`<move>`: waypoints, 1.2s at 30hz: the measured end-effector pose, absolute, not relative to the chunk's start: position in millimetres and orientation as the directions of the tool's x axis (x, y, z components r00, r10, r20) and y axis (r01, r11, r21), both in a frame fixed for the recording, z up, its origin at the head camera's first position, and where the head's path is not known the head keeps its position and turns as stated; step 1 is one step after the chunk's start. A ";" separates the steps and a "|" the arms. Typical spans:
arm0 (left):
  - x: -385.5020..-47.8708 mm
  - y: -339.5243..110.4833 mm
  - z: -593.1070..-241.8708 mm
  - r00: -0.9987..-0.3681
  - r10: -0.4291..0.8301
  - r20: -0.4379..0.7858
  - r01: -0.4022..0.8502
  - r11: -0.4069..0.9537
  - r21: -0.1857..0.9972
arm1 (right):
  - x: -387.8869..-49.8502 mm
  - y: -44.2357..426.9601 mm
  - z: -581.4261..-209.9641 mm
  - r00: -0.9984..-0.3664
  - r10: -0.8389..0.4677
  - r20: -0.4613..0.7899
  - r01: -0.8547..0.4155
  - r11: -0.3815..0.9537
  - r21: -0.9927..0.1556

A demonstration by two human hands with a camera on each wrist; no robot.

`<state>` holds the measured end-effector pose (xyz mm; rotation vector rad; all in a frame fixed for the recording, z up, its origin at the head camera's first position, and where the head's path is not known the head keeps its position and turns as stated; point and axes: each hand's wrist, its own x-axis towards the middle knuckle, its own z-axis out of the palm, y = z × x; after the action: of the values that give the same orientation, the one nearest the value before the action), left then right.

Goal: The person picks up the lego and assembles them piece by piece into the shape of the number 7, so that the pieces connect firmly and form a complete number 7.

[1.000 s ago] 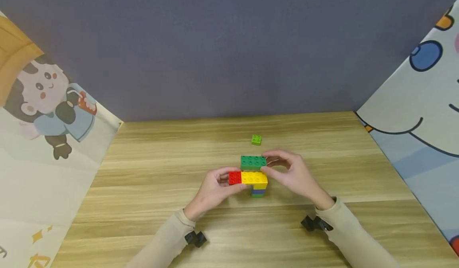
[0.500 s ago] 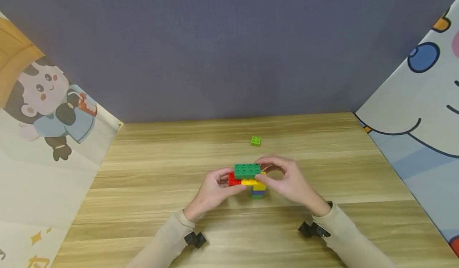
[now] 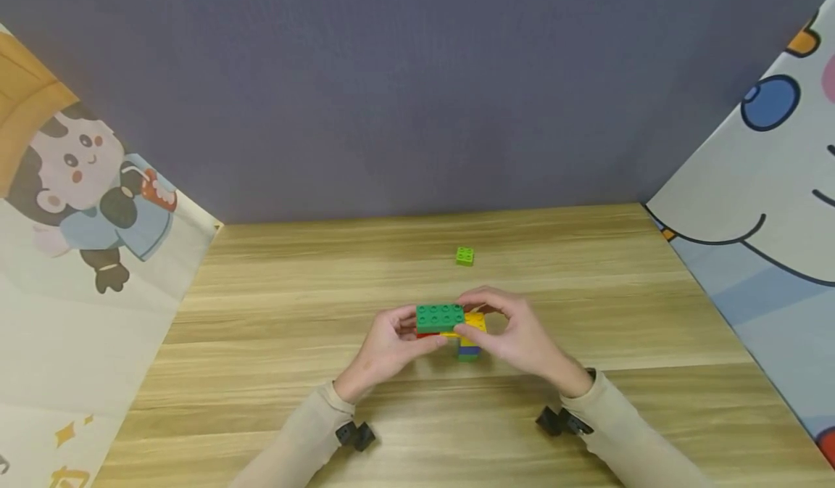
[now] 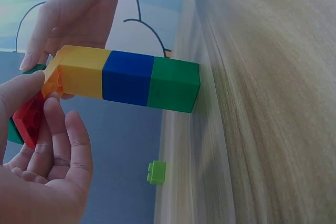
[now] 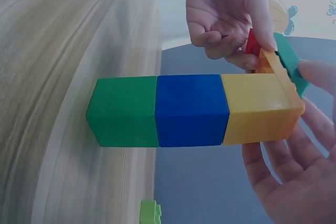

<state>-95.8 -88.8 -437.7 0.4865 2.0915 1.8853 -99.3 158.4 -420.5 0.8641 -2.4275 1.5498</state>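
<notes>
A column of toy bricks stands on the table: a green brick [image 5: 123,111] at the bottom, a blue brick [image 5: 191,109] above it, then yellow. A long yellow brick [image 3: 477,321] reaches left from its top, with a red brick [image 4: 30,119] at that overhanging end. My left hand [image 3: 391,343] grips the red end, its thumb in front reaching the yellow brick. My right hand [image 3: 515,332] pinches the right end of a long green brick [image 3: 438,318], which lies over the red and yellow bricks. Whether its studs are pressed home I cannot tell.
A small lime-green brick [image 3: 464,256] lies on the wooden table [image 3: 293,270] behind the hands. A grey panel [image 3: 417,96] rises at the table's back edge. Walls with cartoon pictures stand on both sides.
My right hand has moved the long green brick left and toward me, from behind the yellow brick to over the red and yellow ones. My left hand has stayed in place.
</notes>
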 end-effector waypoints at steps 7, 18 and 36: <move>-96.8 -88.5 -438.3 -0.897 0.442 0.031 0.070 0.074 0.995 | -100.0 156.3 -425.0 -0.782 -0.406 0.473 -0.604 0.307 -0.735; -97.0 -88.4 -438.6 -0.895 0.444 0.044 0.083 0.069 0.994 | -99.1 157.0 -429.3 -0.764 -0.408 0.500 -0.632 0.315 -0.708; -95.8 -89.2 -431.8 -0.885 0.464 0.033 0.074 0.069 0.995 | -99.0 157.3 -432.0 -0.758 -0.415 0.503 -0.639 0.318 -0.701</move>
<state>-95.8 -89.2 -431.8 0.5405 2.0581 1.8849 -99.0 157.3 -432.0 0.9602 -2.3530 1.4158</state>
